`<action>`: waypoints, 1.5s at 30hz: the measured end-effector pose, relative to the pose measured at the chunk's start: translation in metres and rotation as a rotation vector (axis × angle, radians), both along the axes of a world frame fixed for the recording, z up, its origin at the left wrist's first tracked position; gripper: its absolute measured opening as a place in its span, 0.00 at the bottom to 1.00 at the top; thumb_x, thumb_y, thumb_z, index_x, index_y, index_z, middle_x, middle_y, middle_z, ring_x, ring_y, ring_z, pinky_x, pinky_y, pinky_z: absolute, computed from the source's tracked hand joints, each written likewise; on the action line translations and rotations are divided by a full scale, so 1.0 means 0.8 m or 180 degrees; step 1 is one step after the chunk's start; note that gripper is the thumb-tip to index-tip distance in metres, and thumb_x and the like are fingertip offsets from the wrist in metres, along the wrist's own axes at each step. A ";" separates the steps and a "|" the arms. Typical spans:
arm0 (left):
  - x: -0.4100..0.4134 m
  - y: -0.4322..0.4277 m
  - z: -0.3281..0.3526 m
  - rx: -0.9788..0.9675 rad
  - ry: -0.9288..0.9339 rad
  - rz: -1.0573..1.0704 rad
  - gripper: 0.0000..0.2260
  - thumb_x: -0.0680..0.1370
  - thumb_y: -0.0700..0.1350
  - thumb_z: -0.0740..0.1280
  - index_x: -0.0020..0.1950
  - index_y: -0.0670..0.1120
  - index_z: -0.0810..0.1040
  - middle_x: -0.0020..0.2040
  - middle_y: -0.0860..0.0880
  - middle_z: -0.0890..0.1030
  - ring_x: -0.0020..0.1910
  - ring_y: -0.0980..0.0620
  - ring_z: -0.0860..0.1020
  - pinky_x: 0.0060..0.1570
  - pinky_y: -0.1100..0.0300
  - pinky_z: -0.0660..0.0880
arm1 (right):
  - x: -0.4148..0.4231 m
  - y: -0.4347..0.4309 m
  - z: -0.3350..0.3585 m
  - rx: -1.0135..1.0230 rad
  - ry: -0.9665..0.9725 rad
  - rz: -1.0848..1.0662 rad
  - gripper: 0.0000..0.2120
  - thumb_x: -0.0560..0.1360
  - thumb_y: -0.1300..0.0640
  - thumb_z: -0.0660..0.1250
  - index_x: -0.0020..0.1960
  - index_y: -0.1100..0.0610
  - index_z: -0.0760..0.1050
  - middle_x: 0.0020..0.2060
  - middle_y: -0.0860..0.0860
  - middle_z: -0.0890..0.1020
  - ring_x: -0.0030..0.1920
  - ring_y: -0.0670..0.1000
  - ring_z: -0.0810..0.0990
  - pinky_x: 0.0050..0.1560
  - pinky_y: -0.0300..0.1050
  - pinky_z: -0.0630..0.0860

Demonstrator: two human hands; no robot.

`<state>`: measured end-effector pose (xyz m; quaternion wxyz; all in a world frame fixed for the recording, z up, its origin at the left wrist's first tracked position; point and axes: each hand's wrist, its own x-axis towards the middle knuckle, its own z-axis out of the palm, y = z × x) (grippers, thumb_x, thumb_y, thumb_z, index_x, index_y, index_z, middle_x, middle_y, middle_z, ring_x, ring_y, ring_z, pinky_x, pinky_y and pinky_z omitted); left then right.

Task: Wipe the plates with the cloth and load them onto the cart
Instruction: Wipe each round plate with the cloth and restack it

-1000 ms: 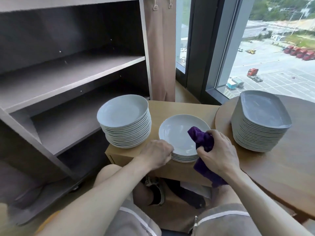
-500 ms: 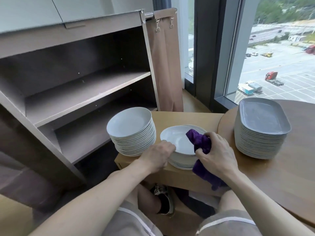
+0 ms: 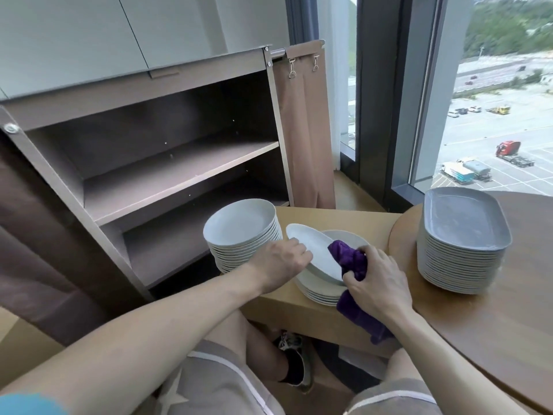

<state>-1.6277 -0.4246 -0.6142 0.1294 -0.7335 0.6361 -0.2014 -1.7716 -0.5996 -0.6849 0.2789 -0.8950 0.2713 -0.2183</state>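
Our left hand (image 3: 281,262) grips the tilted top plate (image 3: 311,247) above its stack (image 3: 317,292) on the counter (image 3: 344,218), while our right hand (image 3: 380,283) clutches the purple cloth (image 3: 350,259) against it.

Two bare forearms reach forward from the bottom of the frame, converging toward the middle. The left hand (image 3: 281,262), knuckles up, grips the near rim of a tilted white plate (image 3: 314,250), fingers curled over its edge. The right hand (image 3: 378,283), its back to the camera, clutches a bunched purple cloth (image 3: 351,260) in curled fingers, holding it against the plate's upper face. Bare knees show below, between the arms.
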 end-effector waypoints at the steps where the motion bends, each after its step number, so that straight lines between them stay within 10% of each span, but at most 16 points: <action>1: 0.001 0.003 0.008 0.0002 -0.0125 -0.0091 0.08 0.77 0.33 0.66 0.46 0.45 0.79 0.39 0.47 0.80 0.38 0.48 0.78 0.36 0.55 0.77 | 0.000 0.001 0.001 0.0007 -0.0020 -0.0006 0.17 0.74 0.47 0.67 0.60 0.46 0.69 0.48 0.42 0.72 0.49 0.51 0.71 0.49 0.53 0.71; 13: 0.003 0.078 0.065 -0.0381 -0.1116 0.0162 0.09 0.72 0.34 0.67 0.41 0.49 0.80 0.34 0.51 0.77 0.34 0.50 0.76 0.38 0.58 0.74 | -0.002 0.014 0.003 0.0159 -0.0224 0.0061 0.12 0.75 0.51 0.69 0.56 0.45 0.70 0.46 0.44 0.76 0.46 0.51 0.73 0.45 0.49 0.70; 20: 0.014 0.104 0.068 -0.0614 -0.1026 0.0838 0.20 0.71 0.32 0.51 0.40 0.48 0.80 0.32 0.51 0.76 0.31 0.49 0.75 0.40 0.55 0.75 | 0.001 0.015 -0.002 0.0103 -0.0102 0.0091 0.13 0.74 0.50 0.69 0.57 0.46 0.71 0.45 0.42 0.75 0.46 0.50 0.73 0.44 0.50 0.71; 28: 0.044 0.095 0.040 -0.1019 -0.0536 0.1312 0.08 0.69 0.34 0.72 0.41 0.47 0.79 0.32 0.52 0.77 0.31 0.49 0.74 0.43 0.52 0.72 | 0.003 0.016 -0.012 0.0018 0.0011 0.0125 0.15 0.74 0.48 0.68 0.59 0.46 0.70 0.47 0.44 0.75 0.47 0.50 0.73 0.43 0.49 0.71; 45: 0.083 0.104 -0.007 -0.1348 0.0401 0.2134 0.04 0.80 0.42 0.67 0.45 0.47 0.78 0.36 0.52 0.81 0.37 0.48 0.78 0.60 0.49 0.70 | 0.007 0.029 -0.014 0.0109 0.0163 0.0218 0.14 0.73 0.48 0.68 0.57 0.44 0.71 0.47 0.42 0.76 0.49 0.51 0.74 0.48 0.52 0.75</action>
